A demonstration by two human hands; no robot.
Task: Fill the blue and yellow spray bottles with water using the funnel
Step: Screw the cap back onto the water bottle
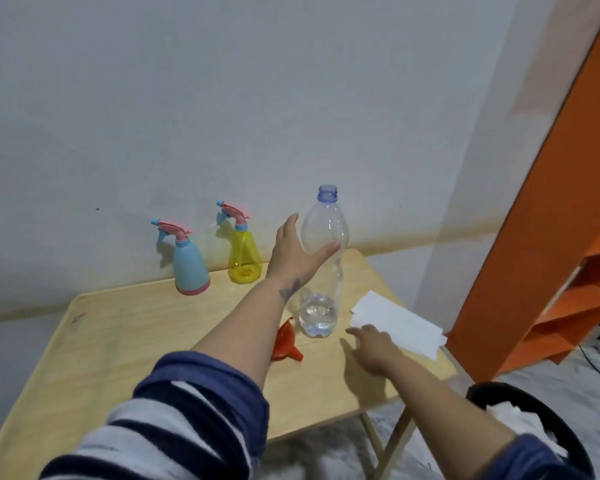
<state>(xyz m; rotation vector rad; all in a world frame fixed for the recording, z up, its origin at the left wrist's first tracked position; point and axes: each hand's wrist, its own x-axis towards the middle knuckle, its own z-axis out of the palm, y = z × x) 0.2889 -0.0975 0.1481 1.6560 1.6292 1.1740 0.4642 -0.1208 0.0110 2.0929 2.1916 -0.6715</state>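
1. Currently, a light wooden folding table (125,327) is seen against a pale wall, with all task items standing or lying on it.
2. Blue spray bottle (189,268), pink trigger head and pink base, is placed upright at the far edge, left of centre.
3. Yellow spray bottle (244,258), translucent, also pink-headed, is placed upright just right of the blue one; the two are apart, not touching. Both heads are fitted on.
4. Clear water bottle (323,265) is standing upright right of centre, uncapped, with only a small amount of water seen at the bottom.
5. Red funnel (286,341) is lying on its side on the table, just near-left of the water bottle's base, spout pointing to the near right.
6. Left hand (297,251) is extended to the water bottle's upper body, fingers spread and loose, thumb laid across the front of the plastic; a closed grip is not shown.
7. Right hand (371,344) is held low over the table, near-right of the water bottle, fingers loosely released, nothing grasped.
8. White paper sheets (399,323) are lying at the right edge of the table, just beyond the right hand.
9. Orange shelving (551,237) is visible at right.
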